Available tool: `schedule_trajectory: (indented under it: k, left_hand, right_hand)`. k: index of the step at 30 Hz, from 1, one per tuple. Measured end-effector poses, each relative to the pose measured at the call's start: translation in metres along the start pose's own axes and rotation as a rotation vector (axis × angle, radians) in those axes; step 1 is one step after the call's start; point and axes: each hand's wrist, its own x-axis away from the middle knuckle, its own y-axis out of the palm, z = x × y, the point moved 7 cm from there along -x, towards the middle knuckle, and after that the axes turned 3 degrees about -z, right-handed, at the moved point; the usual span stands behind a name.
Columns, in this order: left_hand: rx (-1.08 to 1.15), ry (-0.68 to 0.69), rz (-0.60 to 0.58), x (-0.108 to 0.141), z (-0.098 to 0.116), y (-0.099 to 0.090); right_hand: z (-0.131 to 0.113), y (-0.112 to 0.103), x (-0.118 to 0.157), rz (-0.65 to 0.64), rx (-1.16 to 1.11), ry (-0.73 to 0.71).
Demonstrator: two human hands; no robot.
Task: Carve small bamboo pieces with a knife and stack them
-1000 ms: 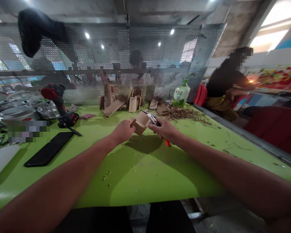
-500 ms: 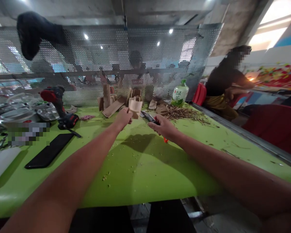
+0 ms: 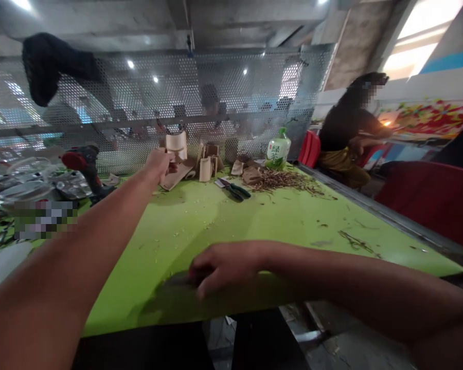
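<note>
My left hand (image 3: 161,165) is closed on a pale curved wooden piece (image 3: 176,146), raised at the back left of the green table (image 3: 231,226). Low over the table's front part is my right hand (image 3: 226,270), its fingers curled; something dark and blurred is at its fingertips, too unclear to name. Green-handled pliers (image 3: 237,192) lie on the table near the middle back. Behind them stand brown and pale pieces (image 3: 205,168), with a flat brown strip (image 3: 175,177) below my left hand.
A red and black power drill (image 3: 85,167) and clear plastic containers (image 3: 27,180) are at the left. A green-capped bottle (image 3: 278,149) stands behind thin brown sticks (image 3: 281,181). A perforated metal screen (image 3: 139,103) closes the back. A person (image 3: 347,128) sits at the right.
My left hand has moved left with the pale piece. The right hand has let go of the dark tool and come back towards the front edge. The view has shifted slightly.
</note>
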Motion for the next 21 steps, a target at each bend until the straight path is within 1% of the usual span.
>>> schedule_trajectory:
  k: [1,2,3,4,5,6,7,8,9,10,11,12,13,14,15,16,17,18,19,21]
  left_hand:
    - [-0.029,0.005,-0.019,0.002,0.0,-0.001]
    - [-0.055,0.009,-0.043,0.003,0.001,0.0]
    - [-0.076,0.013,-0.061,0.005,0.001,0.0]
    - [-0.091,0.016,-0.081,0.005,0.002,0.001]
    - [-0.102,0.021,-0.098,0.005,0.004,0.002]
    - [-0.112,0.027,-0.113,0.006,0.005,0.002]
    - [-0.121,0.035,-0.124,0.005,0.007,0.002]
    - [-0.13,0.043,-0.132,0.005,0.008,0.001]
    - [-0.137,0.053,-0.144,0.006,0.009,0.001]
    - [-0.145,0.062,-0.156,0.006,0.01,0.0]
    - [-0.151,0.072,-0.164,0.008,0.01,-0.002]
    - [-0.159,0.081,-0.178,0.01,0.009,-0.002]
    - [-0.172,0.093,-0.191,0.013,0.007,-0.003]
    - [-0.194,0.107,-0.202,0.018,0.005,-0.002]
    - [-0.229,0.121,-0.227,0.023,0.002,0.0]
    - [-0.278,0.14,-0.234,0.029,-0.001,0.002]
    - [-0.354,0.154,-0.257,0.036,-0.005,0.005]
    - [-0.446,0.159,-0.289,0.043,-0.01,0.01]
    - [-0.537,0.183,-0.323,0.051,-0.014,0.016]
    - [-0.764,0.221,-0.413,0.067,-0.023,0.029]
  right_hand:
    - [-0.005,0.023,-0.011,-0.13,-0.195,0.006]
    - [-0.01,0.04,-0.023,-0.222,-0.417,0.001]
    - [-0.013,0.053,-0.036,-0.293,-0.612,-0.005]
    - [-0.015,0.059,-0.05,-0.334,-0.748,-0.019]
    - [-0.014,0.061,-0.063,-0.373,-0.82,-0.006]
    - [-0.008,0.054,-0.076,-0.35,-0.868,0.017]
    - [0.002,0.037,-0.087,-0.233,-0.929,0.04]
    - [0.015,0.012,-0.095,-0.06,-0.99,0.067]
    - [0.033,-0.015,-0.096,0.129,-1.027,0.117]
    - [0.05,-0.045,-0.091,0.313,-1.035,0.154]
    - [0.07,-0.078,-0.076,0.595,-1.02,0.213]
    - [0.084,-0.104,-0.062,0.735,-1.005,0.223]
    - [0.095,-0.124,-0.048,0.819,-0.993,0.227]
    - [0.105,-0.139,-0.033,0.878,-0.983,0.227]
    - [0.112,-0.149,-0.02,0.909,-0.973,0.221]
    - [0.118,-0.154,-0.008,0.925,-0.965,0.216]
    - [0.12,-0.153,0.001,0.899,-0.962,0.193]
    - [0.118,-0.148,0.006,0.824,-0.954,0.148]
    - [0.114,-0.137,0.009,0.725,-0.944,0.112]
    - [0.102,-0.107,0.012,0.436,-0.916,0.052]
